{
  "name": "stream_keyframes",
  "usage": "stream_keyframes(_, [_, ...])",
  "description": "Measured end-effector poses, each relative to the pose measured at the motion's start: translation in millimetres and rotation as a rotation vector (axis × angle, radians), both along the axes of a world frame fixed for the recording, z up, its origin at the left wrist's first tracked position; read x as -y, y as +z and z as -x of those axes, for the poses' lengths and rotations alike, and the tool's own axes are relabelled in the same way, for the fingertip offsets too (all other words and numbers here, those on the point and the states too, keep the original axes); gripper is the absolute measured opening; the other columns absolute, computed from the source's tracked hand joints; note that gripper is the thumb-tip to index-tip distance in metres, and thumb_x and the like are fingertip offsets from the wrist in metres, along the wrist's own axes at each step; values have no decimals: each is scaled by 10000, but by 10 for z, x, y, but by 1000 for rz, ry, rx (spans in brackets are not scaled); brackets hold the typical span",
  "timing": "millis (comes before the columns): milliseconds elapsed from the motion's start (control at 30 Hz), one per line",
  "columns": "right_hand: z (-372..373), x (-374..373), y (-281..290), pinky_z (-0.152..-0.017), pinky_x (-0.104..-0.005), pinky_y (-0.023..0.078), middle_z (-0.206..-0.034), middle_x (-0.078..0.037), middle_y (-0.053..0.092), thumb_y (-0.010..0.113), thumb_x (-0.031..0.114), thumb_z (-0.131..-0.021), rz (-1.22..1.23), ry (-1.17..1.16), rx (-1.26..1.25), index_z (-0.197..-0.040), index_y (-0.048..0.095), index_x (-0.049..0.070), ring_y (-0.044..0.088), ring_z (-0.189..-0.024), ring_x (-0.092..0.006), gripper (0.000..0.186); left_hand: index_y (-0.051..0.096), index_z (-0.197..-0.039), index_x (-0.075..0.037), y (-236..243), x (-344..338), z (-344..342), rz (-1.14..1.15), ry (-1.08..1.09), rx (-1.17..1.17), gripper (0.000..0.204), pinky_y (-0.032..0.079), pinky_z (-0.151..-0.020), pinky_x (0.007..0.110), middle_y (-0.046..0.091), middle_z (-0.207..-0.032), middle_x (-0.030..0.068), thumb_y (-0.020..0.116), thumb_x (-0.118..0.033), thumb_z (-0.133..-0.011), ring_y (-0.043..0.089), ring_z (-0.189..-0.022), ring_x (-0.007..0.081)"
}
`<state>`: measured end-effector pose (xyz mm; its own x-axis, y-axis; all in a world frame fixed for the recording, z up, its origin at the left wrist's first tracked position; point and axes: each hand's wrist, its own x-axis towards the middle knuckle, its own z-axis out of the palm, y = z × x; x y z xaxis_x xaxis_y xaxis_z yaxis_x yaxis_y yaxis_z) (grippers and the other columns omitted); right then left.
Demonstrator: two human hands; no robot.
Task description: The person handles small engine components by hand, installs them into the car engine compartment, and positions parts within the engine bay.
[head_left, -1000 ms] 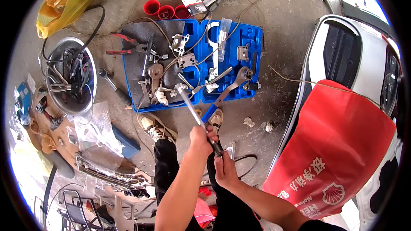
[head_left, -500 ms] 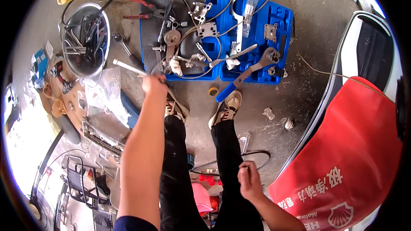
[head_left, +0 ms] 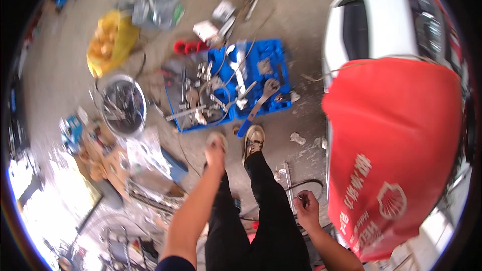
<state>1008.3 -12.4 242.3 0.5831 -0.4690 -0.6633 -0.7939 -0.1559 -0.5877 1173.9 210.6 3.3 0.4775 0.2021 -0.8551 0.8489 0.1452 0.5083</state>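
My left hand [head_left: 216, 154] hangs over my left shoe, its fingers blurred by motion; no tool shows in it. Just ahead, a long silver bar-like tool [head_left: 185, 113] lies across the near left part of an open blue tool case [head_left: 275, 48]. On the case's right half rests a large wrench with a blue handle [head_left: 259, 106], its end sticking out over the near edge. My right hand [head_left: 307, 208] is beside my right leg with curled fingers. A small dark spot shows at those fingers, too small to name.
A metal basin of tools [head_left: 142, 104] stands left of the case, a yellow plastic bag [head_left: 116, 32] behind it. On the right is a white vehicle [head_left: 384, 22] draped with a red cover [head_left: 396, 135]. Crumpled paper [head_left: 297, 138] and a black hose [head_left: 314, 181] lie near my feet.
The silver bar-like tool, earlier at my left hand, now lies on the case. That hand has drawn back toward me. My view has swung, showing more of the vehicle.
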Motion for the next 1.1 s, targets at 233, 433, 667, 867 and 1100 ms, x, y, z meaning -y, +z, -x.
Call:
stream_keyframes(233, [380,-448,2195,-608,-243,483,-741,-39,582,587,85,-907,-165,-554,380,-1042,495,0,577,-669,-105,184,621,-994,25,4143,928,890,611,-702,88,163,501,-717,244,659,-877,68,607,-116,-913,612,-775,125])
stream_keyframes(433, [1398,-711,3536,-634,-249,475,-782,-35,613,536,158,-956,-42,-1032,757,-1051,564,-5,574,-687,-106,191,540,-987,-25,5765,1427,1781,1003,-926,36,102,527,-718,292,613,-947,110,560,-111,-936,620,-836,202])
stream_keyframes(667, [3226,-1125,4141,-641,-287,464,-836,-59,613,581,227,-933,511,-1333,725,-1017,601,-5,558,-746,-124,248,546,-959,-39,6581,1993,3559,1060,-1636,-226,60,482,-693,304,620,-953,97,534,-94,-938,605,-841,197])
stream_keyframes(867, [4576,-837,4225,-839,-280,442,-1045,-44,589,473,219,-987,376,-1905,1348,-1026,584,22,550,-948,-122,229,566,-1074,-43,6487,2403,5217,834,-2246,-434,272,441,-657,266,561,-867,36,407,-250,-997,526,-724,132])
stream_keyframes(1100, [6390,-177,4559,-896,-342,447,-1178,-110,566,441,341,-975,196,-1795,1503,-1245,491,39,557,-1050,-209,408,578,-1098,-53,6647,2982,7272,1220,-2576,-44,282,436,-700,243,584,-900,5,479,-293,-986,516,-801,82])
